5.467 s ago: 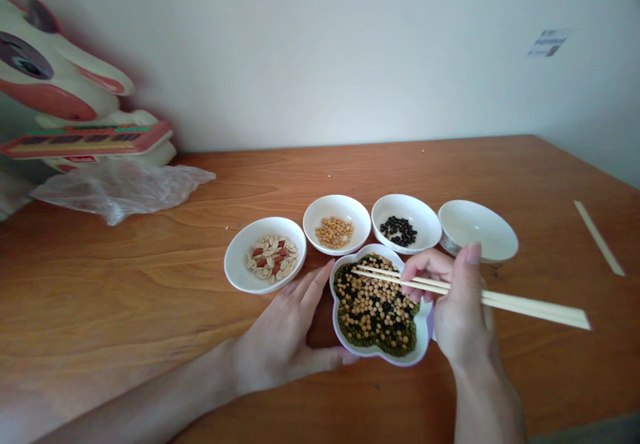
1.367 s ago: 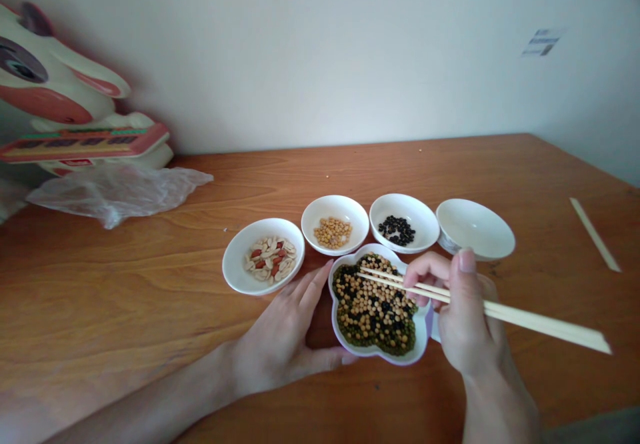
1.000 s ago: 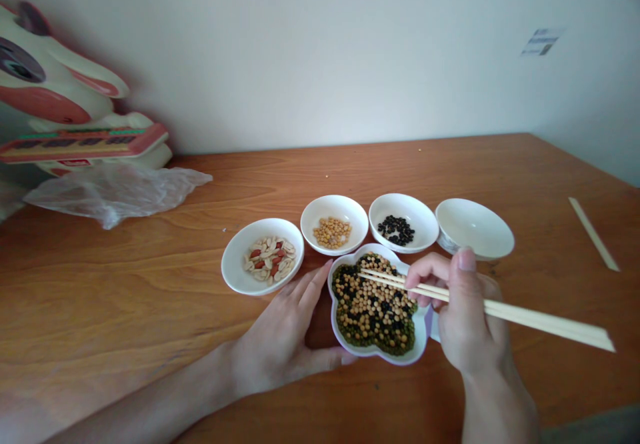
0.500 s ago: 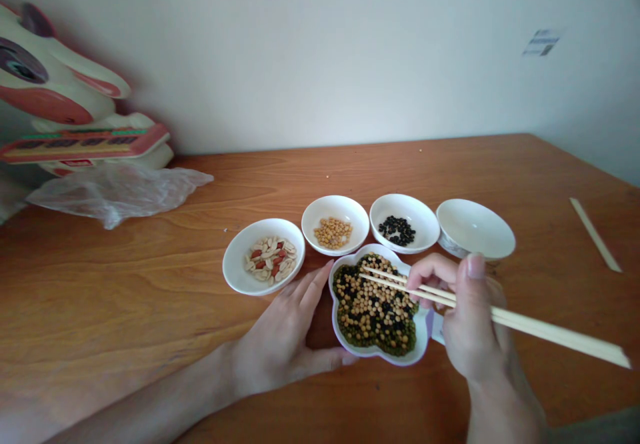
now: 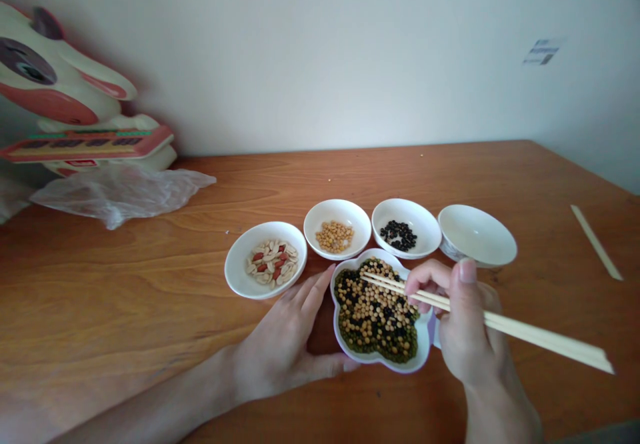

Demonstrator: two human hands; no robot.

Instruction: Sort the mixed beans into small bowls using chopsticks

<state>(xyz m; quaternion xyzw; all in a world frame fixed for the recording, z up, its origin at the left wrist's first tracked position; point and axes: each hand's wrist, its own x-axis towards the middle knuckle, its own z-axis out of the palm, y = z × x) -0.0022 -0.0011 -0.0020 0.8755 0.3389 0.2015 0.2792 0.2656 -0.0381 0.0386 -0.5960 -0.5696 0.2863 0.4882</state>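
A flower-shaped bowl (image 5: 425, 353) with a pale purple rim holds green, black and tan beans, the tan soybeans scattered on top. My left hand (image 5: 280, 337) steadies its left side, thumb at the near rim and fingertips at the far left rim. Wooden chopsticks (image 5: 545, 341) are gripped in my right hand (image 5: 467, 324). Their tips lie close together among the beans in the upper left of the bowl; whether a bean is pinched between them is too small to tell. Part of the bowl's handle is hidden behind my right hand.
Behind stand white bowls: one with peanuts (image 5: 273, 263), one with soybeans (image 5: 335, 236), one with black beans (image 5: 399, 235), and a bare white bowl (image 5: 477, 234). A wooden stick (image 5: 596, 242) lies far right. A plastic bag (image 5: 123, 191) and a cow-shaped toy keyboard (image 5: 90, 144) are at left.
The chopstick tips have drawn closer together, and their back ends have shifted left with my right hand. My left hand stays at the bowl. The whole view has shifted slightly.
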